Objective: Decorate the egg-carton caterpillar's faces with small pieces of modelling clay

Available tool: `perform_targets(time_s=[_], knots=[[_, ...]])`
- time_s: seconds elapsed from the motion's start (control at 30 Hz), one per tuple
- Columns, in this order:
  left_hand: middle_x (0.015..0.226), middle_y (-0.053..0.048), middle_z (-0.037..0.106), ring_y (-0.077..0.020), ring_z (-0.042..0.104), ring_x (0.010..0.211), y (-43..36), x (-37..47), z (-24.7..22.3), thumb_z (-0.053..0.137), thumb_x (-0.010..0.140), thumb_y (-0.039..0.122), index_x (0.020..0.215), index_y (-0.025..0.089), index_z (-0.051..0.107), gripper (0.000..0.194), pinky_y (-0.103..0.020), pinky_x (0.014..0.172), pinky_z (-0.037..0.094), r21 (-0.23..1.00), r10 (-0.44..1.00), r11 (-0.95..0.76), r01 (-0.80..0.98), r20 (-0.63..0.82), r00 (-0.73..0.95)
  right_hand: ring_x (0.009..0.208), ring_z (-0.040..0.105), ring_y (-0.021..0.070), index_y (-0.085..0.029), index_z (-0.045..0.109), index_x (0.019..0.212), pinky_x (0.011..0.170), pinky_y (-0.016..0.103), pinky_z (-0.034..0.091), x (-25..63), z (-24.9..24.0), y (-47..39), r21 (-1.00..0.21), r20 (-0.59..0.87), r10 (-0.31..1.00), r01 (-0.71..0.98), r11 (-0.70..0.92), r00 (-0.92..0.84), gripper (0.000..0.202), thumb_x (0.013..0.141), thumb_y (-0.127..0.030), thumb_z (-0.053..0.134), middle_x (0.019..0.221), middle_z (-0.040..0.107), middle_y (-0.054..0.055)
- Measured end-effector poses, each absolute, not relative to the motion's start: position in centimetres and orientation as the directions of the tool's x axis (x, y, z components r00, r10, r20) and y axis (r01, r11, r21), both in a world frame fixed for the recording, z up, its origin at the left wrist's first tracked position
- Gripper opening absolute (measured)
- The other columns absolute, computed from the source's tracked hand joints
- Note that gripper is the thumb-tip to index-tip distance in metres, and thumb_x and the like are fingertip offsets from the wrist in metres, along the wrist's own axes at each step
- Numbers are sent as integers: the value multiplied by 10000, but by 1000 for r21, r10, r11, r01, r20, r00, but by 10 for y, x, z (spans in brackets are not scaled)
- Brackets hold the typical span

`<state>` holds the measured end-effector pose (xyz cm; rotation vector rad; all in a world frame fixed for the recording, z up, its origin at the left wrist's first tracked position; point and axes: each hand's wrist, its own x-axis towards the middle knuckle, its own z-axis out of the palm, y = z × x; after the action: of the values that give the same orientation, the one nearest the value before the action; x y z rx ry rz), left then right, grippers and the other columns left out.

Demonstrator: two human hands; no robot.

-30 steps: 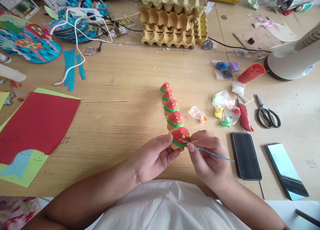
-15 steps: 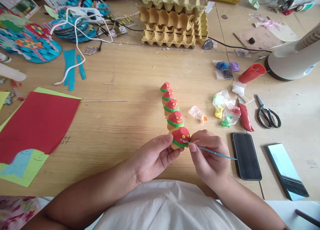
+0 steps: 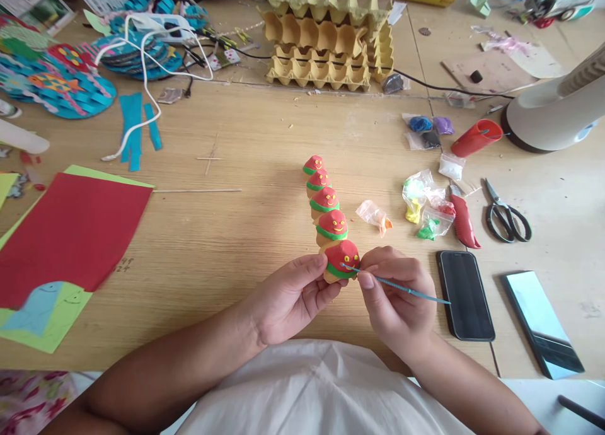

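Note:
A row of egg-carton cups (image 3: pixel 325 200), topped with red clay, green bands and small yellow faces, runs away from me on the table. My left hand (image 3: pixel 297 293) grips its nearest cup (image 3: pixel 341 258) from the left, thumb on the side and fingers curled below. My right hand (image 3: pixel 399 290) pinches a thin blue clay tool (image 3: pixel 401 287). The tool's tip lies against the red clay of that nearest cup, just above the green band. Beyond the right hand is a small bag with orange clay (image 3: pixel 375 217).
To the right lie clay bags (image 3: pixel 428 202), a red-handled knife (image 3: pixel 463 217), scissors (image 3: pixel 507 214), a black phone (image 3: pixel 466 295) and a second phone (image 3: pixel 543 324). Egg cartons (image 3: pixel 326 34) are stacked at the back. Red paper (image 3: pixel 80 233) lies left, near a white cable (image 3: pixel 146 75).
The blue tool has shifted very slightly to the right in my right hand's pinch, its tip still on the nearest cup. My left hand and the row stay in place.

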<state>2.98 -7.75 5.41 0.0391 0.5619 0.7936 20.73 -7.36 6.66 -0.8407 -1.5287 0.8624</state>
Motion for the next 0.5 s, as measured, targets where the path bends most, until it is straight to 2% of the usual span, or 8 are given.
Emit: perform_targets(time_s=[0.5], knots=[[1074, -65, 798, -109, 754, 943, -78, 30, 54, 774, 912, 300, 1086, 127, 790, 246, -139, 882, 599, 241, 688, 704, -668, -464, 558, 681, 622, 157, -226, 585, 917, 596, 295, 513, 205, 69, -73, -883, 459, 883, 62, 466, -96, 207, 896, -24, 626, 756, 637, 13]])
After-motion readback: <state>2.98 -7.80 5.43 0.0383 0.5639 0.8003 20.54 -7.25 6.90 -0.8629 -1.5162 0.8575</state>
